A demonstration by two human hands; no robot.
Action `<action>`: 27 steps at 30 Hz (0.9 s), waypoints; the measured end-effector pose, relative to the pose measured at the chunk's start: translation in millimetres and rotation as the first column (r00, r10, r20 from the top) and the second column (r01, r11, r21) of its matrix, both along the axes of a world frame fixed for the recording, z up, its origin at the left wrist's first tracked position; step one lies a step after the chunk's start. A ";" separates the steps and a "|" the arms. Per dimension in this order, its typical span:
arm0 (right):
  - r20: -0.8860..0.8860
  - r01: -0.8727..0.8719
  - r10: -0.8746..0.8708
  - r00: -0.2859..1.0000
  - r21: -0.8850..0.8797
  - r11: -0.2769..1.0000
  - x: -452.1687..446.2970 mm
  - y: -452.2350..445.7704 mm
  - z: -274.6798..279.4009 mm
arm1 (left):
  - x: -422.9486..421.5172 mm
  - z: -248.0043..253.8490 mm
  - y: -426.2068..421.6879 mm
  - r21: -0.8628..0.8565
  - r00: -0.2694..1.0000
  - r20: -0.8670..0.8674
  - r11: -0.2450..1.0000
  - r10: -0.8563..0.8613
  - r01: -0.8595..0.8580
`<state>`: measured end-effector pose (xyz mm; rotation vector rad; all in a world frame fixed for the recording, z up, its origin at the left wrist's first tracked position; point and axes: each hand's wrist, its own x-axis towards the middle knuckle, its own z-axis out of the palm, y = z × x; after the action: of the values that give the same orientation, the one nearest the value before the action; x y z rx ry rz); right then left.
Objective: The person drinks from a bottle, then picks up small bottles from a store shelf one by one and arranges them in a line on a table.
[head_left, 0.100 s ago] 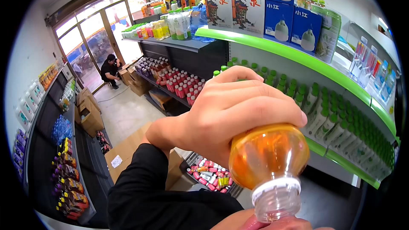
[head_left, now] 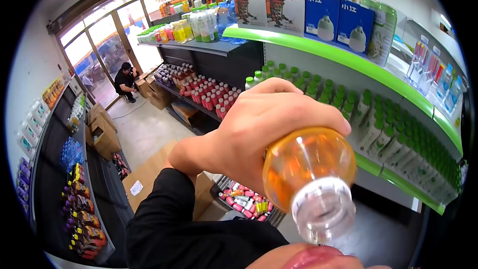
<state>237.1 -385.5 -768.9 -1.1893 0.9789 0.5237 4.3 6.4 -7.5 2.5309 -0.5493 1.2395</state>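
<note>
My left hand (head_left: 279, 124) is closed around a clear plastic bottle (head_left: 308, 164) of orange-coloured drink. The bottle is tipped with its neck down, and a white ring circles the neck. Its uncapped mouth is right by my lips (head_left: 316, 256) at the bottom of the view; whether they touch is hard to tell. Fingers wrap over the bottle from the far side, hiding its base and much of its body. My black sleeve bends in from the lower left. My right hand does not show.
Green-capped bottles (head_left: 378, 124) fill the shelf on the right, with boxes (head_left: 321, 20) above. An open carton (head_left: 149, 179) and a crate of small bottles (head_left: 244, 202) stand below. Drinks line the left shelf (head_left: 55, 169). A person (head_left: 125, 82) crouches by the glass door.
The bottle's neck has come away from my lips and swung slightly up toward the camera. My left hand keeps its hold. The surroundings have shifted slightly in view.
</note>
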 end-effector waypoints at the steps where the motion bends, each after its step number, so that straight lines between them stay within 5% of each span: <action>1: 0.006 -0.013 0.013 1.000 0.025 1.000 1.8 0.8 -1.1 | 4.3 -8.2 3.3 -0.056 0.999 0.039 0.998 -0.032 0.034; 5: 0.159 -0.105 0.073 0.985 0.201 0.974 2.4 5.9 10.7 | 10.9 -43.8 13.7 -0.411 0.990 -0.056 0.906 -0.133 0.099; 9: 0.067 -0.016 0.012 0.998 0.053 0.998 7.1 2.8 -4.2 | 15.4 -85.6 26.9 -0.617 0.950 -0.226 0.786 -0.216 0.031; 18: -0.067 -0.063 0.059 0.996 -0.063 0.996 3.7 14.1 34.6 | 23.8 -128.7 29.5 -0.682 0.925 -0.276 0.731 -0.259 0.001; 27: -0.104 -0.042 0.033 0.994 -0.083 0.996 3.5 15.5 35.0 | 30.9 -115.7 22.1 -0.542 0.960 -0.218 0.840 -0.177 0.032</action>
<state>240.6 -370.0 -733.9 -1.2690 1.0774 0.5825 35.2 28.5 -123.2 2.1016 -0.2296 0.8457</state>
